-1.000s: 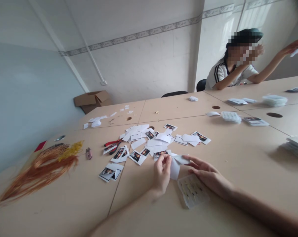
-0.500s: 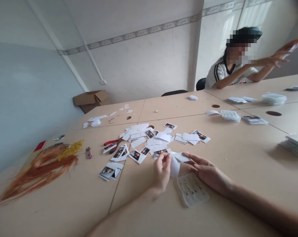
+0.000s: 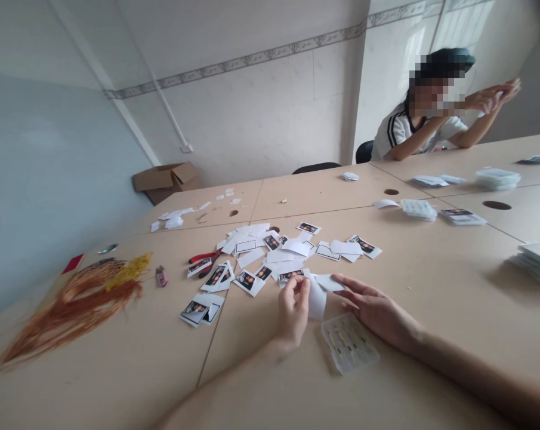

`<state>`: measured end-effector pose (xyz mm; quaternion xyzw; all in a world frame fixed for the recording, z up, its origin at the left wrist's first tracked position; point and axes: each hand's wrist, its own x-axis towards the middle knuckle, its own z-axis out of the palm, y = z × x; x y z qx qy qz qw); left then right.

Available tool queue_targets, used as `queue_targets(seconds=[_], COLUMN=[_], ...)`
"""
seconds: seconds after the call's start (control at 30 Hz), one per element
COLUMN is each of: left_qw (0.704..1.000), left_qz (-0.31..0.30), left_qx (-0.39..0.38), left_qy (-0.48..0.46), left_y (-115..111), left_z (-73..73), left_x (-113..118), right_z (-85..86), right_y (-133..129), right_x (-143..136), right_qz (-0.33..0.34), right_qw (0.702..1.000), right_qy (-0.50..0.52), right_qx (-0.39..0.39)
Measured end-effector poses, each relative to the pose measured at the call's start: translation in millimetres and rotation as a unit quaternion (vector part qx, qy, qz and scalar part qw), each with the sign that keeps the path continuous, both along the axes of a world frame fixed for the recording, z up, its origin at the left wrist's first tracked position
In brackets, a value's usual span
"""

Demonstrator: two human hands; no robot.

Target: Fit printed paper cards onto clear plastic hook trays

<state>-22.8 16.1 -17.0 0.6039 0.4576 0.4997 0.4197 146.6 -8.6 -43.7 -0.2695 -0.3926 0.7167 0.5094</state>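
My left hand (image 3: 294, 313) is closed in a pinch on a white sheet of paper (image 3: 317, 300) that hangs down from the fingertips. Between the thumb and fingers of my right hand (image 3: 381, 310) is a small pale card (image 3: 329, 283), its left end close against the sheet. Whether the two pieces are joined I cannot tell. Just below the hands lies a clear plastic case (image 3: 351, 344) with several thin yellow-and-black pieces inside. Beyond my hands spreads a loose pile of white papers (image 3: 278, 257) and photo cards (image 3: 250, 282).
Red-handled pliers (image 3: 210, 259) lie left of the pile, near a small pink cutter (image 3: 161, 276). Copper-coloured strands (image 3: 86, 298) cover the left side. Stacks of clear cases (image 3: 538, 260) stand at right. Across the table sits a person (image 3: 419, 128) with raised hands. A cardboard box (image 3: 166, 181) is behind.
The pale card in my right hand has turned slightly flatter, and the hanging sheet has shifted a little. Across the table, the person's hands have drawn together; the reddish item there no longer shows.
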Motion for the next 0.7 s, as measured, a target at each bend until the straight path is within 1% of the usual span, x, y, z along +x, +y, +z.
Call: queue_targets(seconds=[0.13, 0.33, 0.57, 0.7], left_qw=[1.000, 1.000, 1.000, 1.000], left_qz=[0.000, 0.002, 0.005, 0.006], left_qx=[-0.006, -0.008, -0.010, -0.020], left_qy=[-0.004, -0.008, -0.009, -0.011], left_y=[0.1, 1.1, 1.3, 1.6], left_z=[0.3, -1.4, -0.4, -0.6], left_x=[0.2, -0.3, 0.6, 0.5], right_z=[0.1, 3.7, 2.7, -0.1], right_y=[1.0, -0.8, -0.3, 0.3], right_x=[-0.1, 0.4, 3.1, 3.8], right_qz=[-0.013, -0.011, -0.010, -0.011], right_qw=[1.000, 0.999, 1.000, 1.000], right_qy=[0.008, 0.032, 0.001, 0.013], right_qx=[-0.014, -0.034, -0.014, -0.007])
